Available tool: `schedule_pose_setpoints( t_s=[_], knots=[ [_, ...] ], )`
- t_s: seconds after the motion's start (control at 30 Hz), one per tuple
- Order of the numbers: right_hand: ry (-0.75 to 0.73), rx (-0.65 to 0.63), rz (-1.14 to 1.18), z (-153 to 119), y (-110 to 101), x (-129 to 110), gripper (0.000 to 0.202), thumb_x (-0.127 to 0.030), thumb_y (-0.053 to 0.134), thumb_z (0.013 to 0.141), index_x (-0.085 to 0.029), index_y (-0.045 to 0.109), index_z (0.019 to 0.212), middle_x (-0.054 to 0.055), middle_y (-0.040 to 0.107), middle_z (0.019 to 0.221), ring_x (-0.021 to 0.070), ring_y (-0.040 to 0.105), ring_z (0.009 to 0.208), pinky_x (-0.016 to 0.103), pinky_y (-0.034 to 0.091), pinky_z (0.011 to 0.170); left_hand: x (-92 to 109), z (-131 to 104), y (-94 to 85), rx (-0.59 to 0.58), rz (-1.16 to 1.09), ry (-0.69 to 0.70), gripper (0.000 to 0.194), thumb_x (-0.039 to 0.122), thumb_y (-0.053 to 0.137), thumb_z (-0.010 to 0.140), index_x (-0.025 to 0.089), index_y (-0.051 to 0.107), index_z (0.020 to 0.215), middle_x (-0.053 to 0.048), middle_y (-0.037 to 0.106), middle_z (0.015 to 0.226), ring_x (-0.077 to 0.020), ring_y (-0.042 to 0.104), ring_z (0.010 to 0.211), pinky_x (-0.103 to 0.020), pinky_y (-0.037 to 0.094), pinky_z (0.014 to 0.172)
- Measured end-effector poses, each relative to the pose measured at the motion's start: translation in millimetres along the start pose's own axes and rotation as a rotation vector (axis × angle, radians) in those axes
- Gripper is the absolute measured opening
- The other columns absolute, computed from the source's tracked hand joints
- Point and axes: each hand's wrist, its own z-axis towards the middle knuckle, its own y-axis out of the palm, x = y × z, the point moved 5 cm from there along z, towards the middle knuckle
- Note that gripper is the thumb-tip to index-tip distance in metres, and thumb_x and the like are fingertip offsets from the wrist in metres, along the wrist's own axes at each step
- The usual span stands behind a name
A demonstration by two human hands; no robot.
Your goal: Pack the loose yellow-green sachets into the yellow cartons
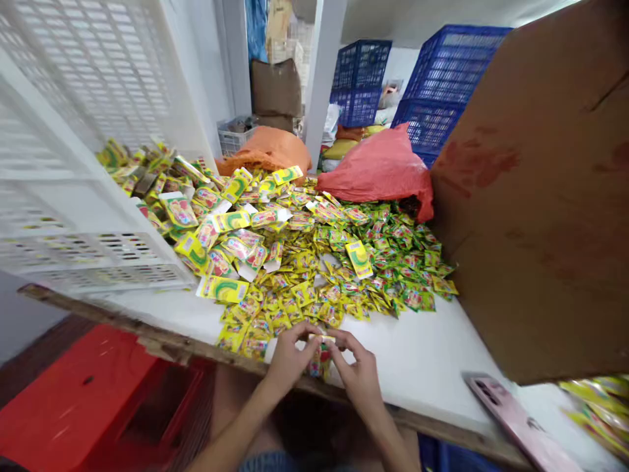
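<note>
My left hand (pixel 287 359) and my right hand (pixel 358 373) meet at the table's front edge. Their thumbs and fingertips pinch a small printed carton (pixel 320 357) from both sides, its pale top edge facing me. Just beyond my hands lies a spread of small yellow sachets (pixel 295 298). Green-and-yellow sachets (pixel 393 255) are heaped farther right. To the left, loose yellow cartons (pixel 223 288) with pictures on them are piled, several with white flaps standing out. One yellow carton (pixel 359 259) rests on top of the sachets.
A white plastic crate (pixel 132 255) lies tipped on the left, cartons spilling from it. Orange (pixel 270 149) and red (pixel 381 167) sacks back the heap. A large cardboard box (pixel 531 216) and a pink phone (pixel 521 419) are at right. A red stool (pixel 73 393) stands below left.
</note>
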Motion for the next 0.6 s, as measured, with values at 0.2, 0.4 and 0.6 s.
schedule_pose_setpoints(
  t_s=[0.2,0.4,0.6],
  knots=[
    [0.017,-0.046,0.131,0.2,-0.8,-2.0,0.02,-0.034,0.053,0.084,-0.019,0.064,0.091,0.003,0.066,0.085,0.0172,0.059,0.08,0.027,0.044,0.075,-6.8,-0.6,2.2,-0.037,-0.069,-0.019,0.013,0.026,0.058,0.079,0.017,0.068,0.08,-0.003,0.068,0.081,-0.0161,0.062,0.079,-0.025,0.045,0.074],
    [0.02,-0.039,0.22,-11.5,6.8,10.4,0.021,-0.031,0.054,0.083,-0.02,0.063,0.098,0.005,0.066,0.093,0.0188,0.06,0.088,0.031,0.045,0.081,-16.4,-5.9,-5.5,-0.115,-0.106,-0.005,0.014,0.026,0.062,0.077,0.02,0.071,0.085,-0.005,0.069,0.088,-0.0178,0.062,0.086,-0.028,0.046,0.081],
    [0.027,-0.011,0.204,-17.6,-0.3,-5.5,0.018,-0.031,0.051,0.084,-0.02,0.063,0.091,0.006,0.066,0.091,0.0188,0.061,0.087,0.03,0.047,0.08,-10.4,-15.9,5.6,-0.108,-0.112,-0.047,0.022,0.027,0.063,0.076,0.02,0.067,0.096,-0.004,0.069,0.093,-0.0166,0.062,0.084,-0.026,0.048,0.077]
  ],
)
